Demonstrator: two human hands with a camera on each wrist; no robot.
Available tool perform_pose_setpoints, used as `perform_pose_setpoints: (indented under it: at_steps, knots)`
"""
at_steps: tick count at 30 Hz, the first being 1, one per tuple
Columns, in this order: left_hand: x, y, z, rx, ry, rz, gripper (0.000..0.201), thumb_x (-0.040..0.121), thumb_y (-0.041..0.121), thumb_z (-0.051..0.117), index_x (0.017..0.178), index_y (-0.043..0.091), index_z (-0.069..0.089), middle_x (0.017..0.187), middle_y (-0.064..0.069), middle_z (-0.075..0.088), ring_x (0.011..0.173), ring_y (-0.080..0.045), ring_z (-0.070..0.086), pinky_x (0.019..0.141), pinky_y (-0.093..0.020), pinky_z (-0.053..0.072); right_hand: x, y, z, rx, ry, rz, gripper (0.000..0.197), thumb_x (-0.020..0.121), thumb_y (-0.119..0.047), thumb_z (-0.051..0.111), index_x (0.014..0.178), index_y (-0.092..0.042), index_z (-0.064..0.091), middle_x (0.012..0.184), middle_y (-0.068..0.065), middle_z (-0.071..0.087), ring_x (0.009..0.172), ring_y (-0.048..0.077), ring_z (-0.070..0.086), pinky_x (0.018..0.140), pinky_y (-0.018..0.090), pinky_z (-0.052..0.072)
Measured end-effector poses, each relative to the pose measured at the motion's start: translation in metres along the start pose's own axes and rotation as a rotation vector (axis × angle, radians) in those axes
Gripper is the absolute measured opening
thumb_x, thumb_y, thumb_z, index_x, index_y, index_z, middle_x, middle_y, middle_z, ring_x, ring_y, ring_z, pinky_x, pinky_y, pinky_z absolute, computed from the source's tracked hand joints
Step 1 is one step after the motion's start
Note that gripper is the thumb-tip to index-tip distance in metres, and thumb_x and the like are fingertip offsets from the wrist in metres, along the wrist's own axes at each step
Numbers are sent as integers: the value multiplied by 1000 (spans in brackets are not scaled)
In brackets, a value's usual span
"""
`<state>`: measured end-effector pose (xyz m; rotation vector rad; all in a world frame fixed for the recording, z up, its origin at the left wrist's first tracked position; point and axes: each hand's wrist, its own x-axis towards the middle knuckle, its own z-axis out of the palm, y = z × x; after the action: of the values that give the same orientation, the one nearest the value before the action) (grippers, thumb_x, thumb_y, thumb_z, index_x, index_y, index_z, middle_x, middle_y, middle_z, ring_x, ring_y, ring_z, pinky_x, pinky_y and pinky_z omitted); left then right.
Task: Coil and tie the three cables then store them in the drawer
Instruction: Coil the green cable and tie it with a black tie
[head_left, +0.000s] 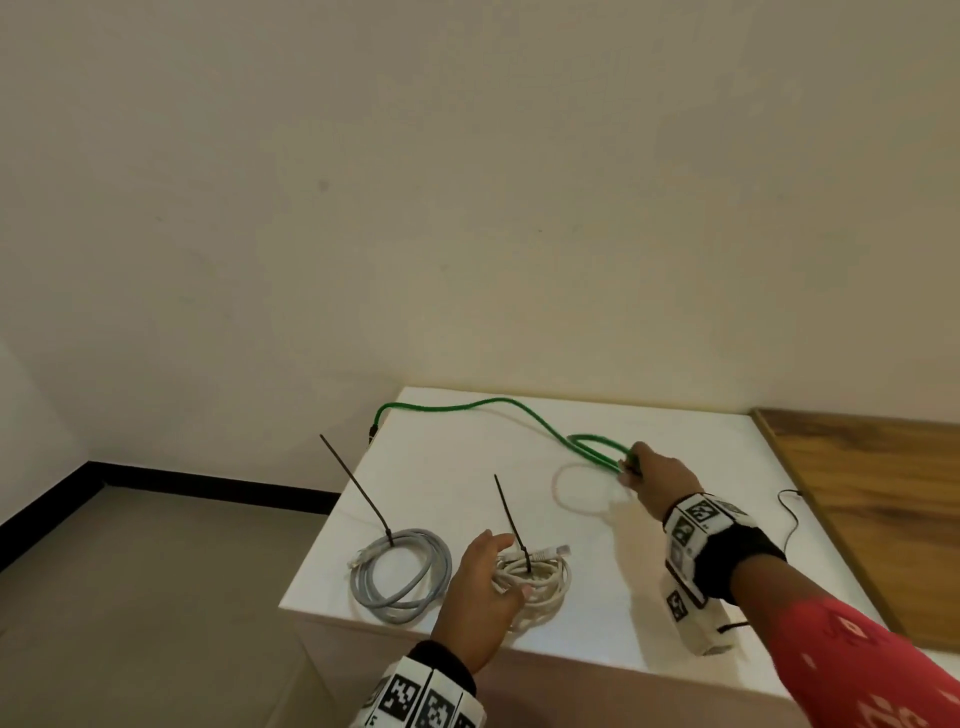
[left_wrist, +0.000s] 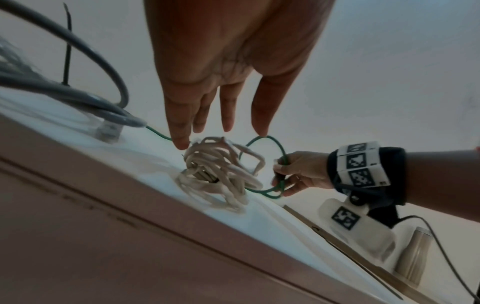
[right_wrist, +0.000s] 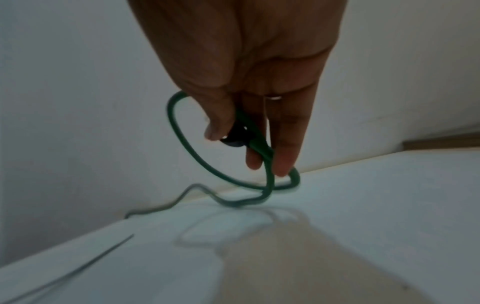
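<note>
On the white tabletop (head_left: 623, 587), a grey cable coil (head_left: 441, 561) lies front left with a black zip tie (head_left: 358, 488) sticking up from it. Beside it is a white cable coil (head_left: 550, 582), also zip-tied (head_left: 511, 514). My left hand (head_left: 511, 564) hovers over the white coil (left_wrist: 221, 174) with straight fingers (left_wrist: 182, 142), and its index tip is at the coil's edge. A green cable (head_left: 467, 406) runs from the far left edge to my right hand (head_left: 631, 465). That hand (right_wrist: 241, 144) pinches a small loop of the green cable (right_wrist: 182, 139) together with its dark plug.
A wooden surface (head_left: 872, 509) adjoins the table on the right, with a thin black wire (head_left: 789, 514) at the seam. The wall is close behind. Floor (head_left: 156, 597) drops away on the left. The cabinet's beige front (left_wrist: 130, 226) is below the near edge.
</note>
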<state>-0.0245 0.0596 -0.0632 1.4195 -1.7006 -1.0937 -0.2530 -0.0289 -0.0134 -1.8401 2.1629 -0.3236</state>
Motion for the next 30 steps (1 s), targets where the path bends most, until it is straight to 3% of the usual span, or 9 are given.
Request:
perform_pose_setpoints:
  at_steps: [5, 8, 11, 16, 20, 22, 24, 27, 30]
  knots:
    - [-15, 23, 6, 1, 2, 45, 46, 85, 7, 58, 128, 17, 42, 145, -3, 34, 126, -12, 38, 97, -15, 29, -44, 35, -50, 106, 56, 154, 23, 93, -25, 46, 100, -3, 47, 92, 20, 64, 80, 32, 60, 82, 46, 53]
    - [-24, 39, 13, 27, 5, 93, 47, 87, 5, 55, 130, 15, 41, 142, 0, 34, 123, -7, 36, 90, -3, 29, -76, 51, -88, -67, 110, 194, 22, 94, -22, 44, 105, -2, 46, 94, 18, 62, 84, 30, 59, 72, 37, 48]
    - [-32, 55, 22, 42, 2, 128, 47, 87, 7, 56, 131, 14, 40, 143, -3, 35, 133, -15, 35, 103, -17, 30, -106, 66, -129, -40, 232, 269, 28, 93, -19, 46, 107, 5, 51, 96, 22, 66, 93, 37, 64, 75, 39, 48]
    - [-37, 72, 43, 89, -32, 162, 49, 89, 10, 55, 134, 12, 36, 146, -3, 32, 136, -15, 30, 105, -14, 21, -143, 73, -165, 210, 325, 272, 18, 95, -17, 43, 86, -1, 45, 65, 11, 60, 63, 29, 61, 51, 32, 47]
    - [-39, 74, 52, 131, -56, 158, 50, 89, 12, 55, 135, 12, 35, 147, -4, 32, 137, -16, 29, 114, -27, 23, -162, 67, -180, 355, 493, 241, 24, 96, -18, 42, 100, 5, 46, 77, 16, 58, 56, 22, 51, 45, 26, 35]
    - [-40, 70, 54, 181, -67, 162, 49, 89, 13, 54, 135, 12, 35, 147, -4, 31, 138, -17, 28, 115, -28, 22, -166, 67, -186, 529, 597, 255, 29, 96, -20, 42, 108, 7, 45, 86, 21, 62, 63, 25, 56, 45, 29, 44]
    - [-40, 62, 54, 278, -83, 155, 46, 89, 16, 55, 132, 12, 38, 149, -6, 27, 141, -17, 21, 115, -29, 20, -166, 69, -187, 740, 713, 250, 29, 96, -21, 42, 113, 3, 44, 96, 24, 64, 75, 31, 63, 56, 39, 58]
    - [-41, 47, 49, 491, -135, 113, 46, 90, 23, 53, 133, 14, 38, 154, -6, 13, 144, -19, 10, 116, -29, 17, -168, 73, -187, 857, 864, 245, 20, 96, -22, 42, 109, -6, 41, 95, 20, 62, 87, 36, 65, 75, 51, 57]
    - [-39, 35, 44, 626, -179, 107, 50, 88, 23, 54, 134, 14, 37, 157, -5, 2, 145, -22, 4, 118, -33, 16, -174, 78, -188, 906, 971, 198, 11, 96, -24, 42, 99, -17, 34, 95, 21, 61, 77, 35, 65, 63, 44, 58]
